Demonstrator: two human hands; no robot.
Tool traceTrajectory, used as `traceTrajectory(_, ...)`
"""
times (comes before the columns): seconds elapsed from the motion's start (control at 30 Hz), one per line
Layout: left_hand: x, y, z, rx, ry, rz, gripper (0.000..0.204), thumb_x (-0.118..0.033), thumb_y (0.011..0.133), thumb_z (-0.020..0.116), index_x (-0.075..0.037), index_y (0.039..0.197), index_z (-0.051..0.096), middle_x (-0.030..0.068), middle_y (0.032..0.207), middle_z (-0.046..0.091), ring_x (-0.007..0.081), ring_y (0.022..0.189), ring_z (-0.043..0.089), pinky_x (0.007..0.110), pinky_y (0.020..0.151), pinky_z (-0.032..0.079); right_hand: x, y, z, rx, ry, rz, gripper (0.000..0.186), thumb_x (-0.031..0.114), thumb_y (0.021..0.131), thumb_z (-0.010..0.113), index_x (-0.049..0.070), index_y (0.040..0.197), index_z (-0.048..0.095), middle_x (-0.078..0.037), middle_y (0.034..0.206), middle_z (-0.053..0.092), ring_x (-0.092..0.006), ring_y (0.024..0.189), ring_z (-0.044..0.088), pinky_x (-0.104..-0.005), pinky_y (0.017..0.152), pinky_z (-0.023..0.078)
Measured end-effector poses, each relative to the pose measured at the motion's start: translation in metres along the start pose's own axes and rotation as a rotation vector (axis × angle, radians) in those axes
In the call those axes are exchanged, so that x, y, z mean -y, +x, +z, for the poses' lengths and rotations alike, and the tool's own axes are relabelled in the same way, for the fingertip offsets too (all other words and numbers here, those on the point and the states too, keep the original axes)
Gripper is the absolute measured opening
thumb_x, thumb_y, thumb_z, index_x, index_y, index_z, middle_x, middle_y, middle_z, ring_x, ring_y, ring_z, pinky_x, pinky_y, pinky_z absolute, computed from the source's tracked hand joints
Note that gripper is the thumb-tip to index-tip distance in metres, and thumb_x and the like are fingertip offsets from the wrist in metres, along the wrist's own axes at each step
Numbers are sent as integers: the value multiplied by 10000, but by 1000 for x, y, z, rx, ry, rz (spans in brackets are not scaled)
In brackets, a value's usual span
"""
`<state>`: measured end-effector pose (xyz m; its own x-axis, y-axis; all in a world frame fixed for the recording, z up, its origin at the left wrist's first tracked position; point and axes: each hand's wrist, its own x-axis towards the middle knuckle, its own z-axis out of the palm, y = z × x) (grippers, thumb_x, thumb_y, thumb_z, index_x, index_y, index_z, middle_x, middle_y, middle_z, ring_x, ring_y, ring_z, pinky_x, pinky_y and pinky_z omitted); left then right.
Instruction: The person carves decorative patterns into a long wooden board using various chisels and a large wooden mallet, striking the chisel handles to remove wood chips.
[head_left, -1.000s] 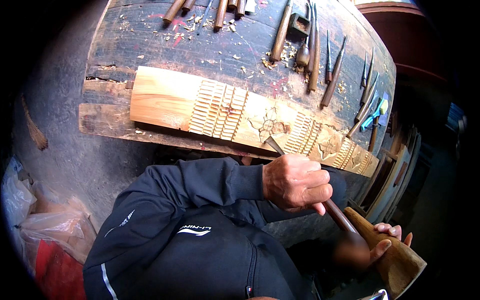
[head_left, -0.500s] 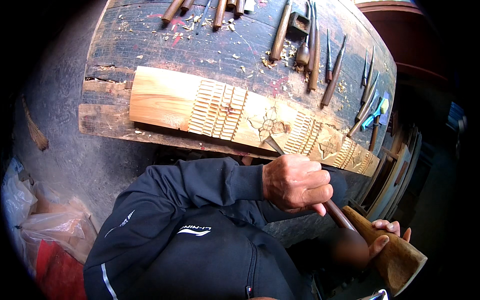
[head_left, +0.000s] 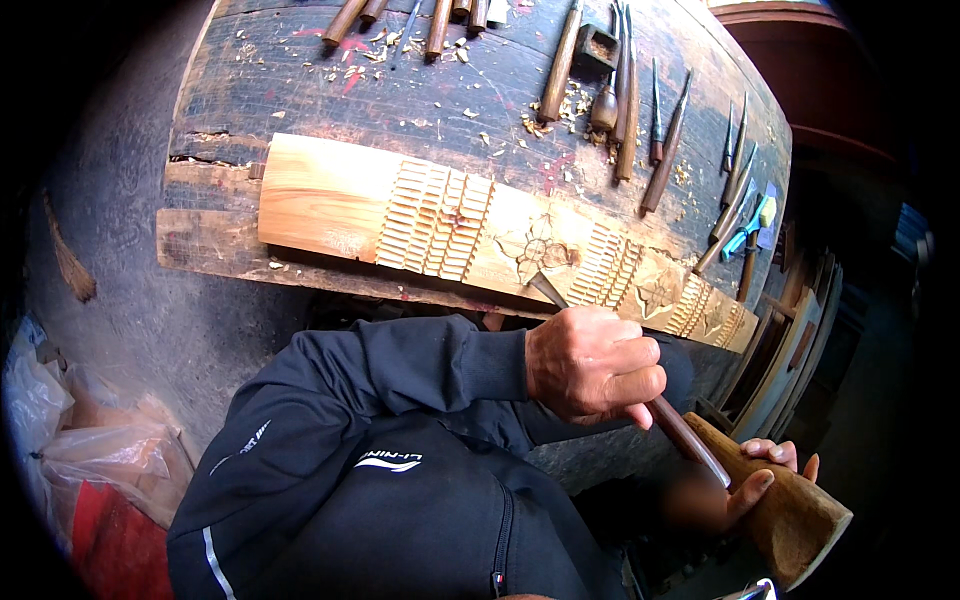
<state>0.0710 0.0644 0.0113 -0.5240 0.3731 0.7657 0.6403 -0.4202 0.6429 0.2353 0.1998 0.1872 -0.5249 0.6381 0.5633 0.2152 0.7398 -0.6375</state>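
My left hand (head_left: 592,365) is closed round the dark wooden handle of a carving chisel (head_left: 688,440), knuckles up. The chisel's metal tip meets the near edge of a long pale board (head_left: 330,195), beside a carved flower outline (head_left: 541,250). Rows of notched grooves (head_left: 436,218) cross the board on both sides of that flower. At the lower right, my right hand (head_left: 765,470) is wrapped round a thick wooden mallet (head_left: 800,520) that flares toward one end. The chisel's butt end lies close to the mallet and the right thumb. Part of the right hand is hidden or blurred.
The board rests along the front of a worn, dark workbench (head_left: 300,90). Several chisels (head_left: 668,145) and a small dark block (head_left: 598,48) lie toward its far side among wood shavings. Plastic bags (head_left: 110,420) sit at the left, a broom (head_left: 70,250) above them.
The mallet and my right hand have shifted very slightly, and the chisel's butt end shows more plainly. My left hand, the chisel tip and the board look the same.
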Motion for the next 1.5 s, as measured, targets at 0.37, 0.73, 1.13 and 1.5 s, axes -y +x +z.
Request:
traceTrajectory(0.37, 0, 1, -2, 0, -5, -6, 411, -502, 1070, 607, -97, 1001, 626, 20, 763, 514, 195, 587, 563, 346, 503, 442, -3, -4, 11, -55, -27, -34, 892, 275, 872, 851, -29, 1545, 352, -137, 1008, 591, -202, 844, 681, -353, 860, 620)
traceTrajectory(0.73, 1, 2, -4, 0, -23, -24, 415, -511, 1052, 620, -99, 1004, 629, 28, 764, 517, 206, 593, 572, 355, 505, 444, -8, -3, 4, -31, 64, -75, 854, 253, 887, 869, -8, 1540, 385, -132, 1051, 603, -208, 865, 679, -348, 855, 624)
traceTrajectory(1.13, 2, 4, -4, -132, -58, -164, 430, -540, 1057, 605, -115, 996, 630, 44, 763, 535, 254, 613, 610, 394, 537, 470, -62, 39, -57, -203, -1332, -1402, 762, 307, 964, 853, 141, 1594, 458, -204, 1474, 575, -325, 1271, 673, -457, 1087, 587)
traceTrajectory(1.5, 1, 10, -2, -151, -84, -185, 402, -526, 1051, 621, -127, 1002, 637, 54, 779, 566, 265, 636, 637, 401, 555, 489, -88, 80, -125, 45, -1133, -1341, 580, 353, 986, 811, 59, 1434, 587, -182, 1183, 710, -274, 969, 764, -393, 876, 665)
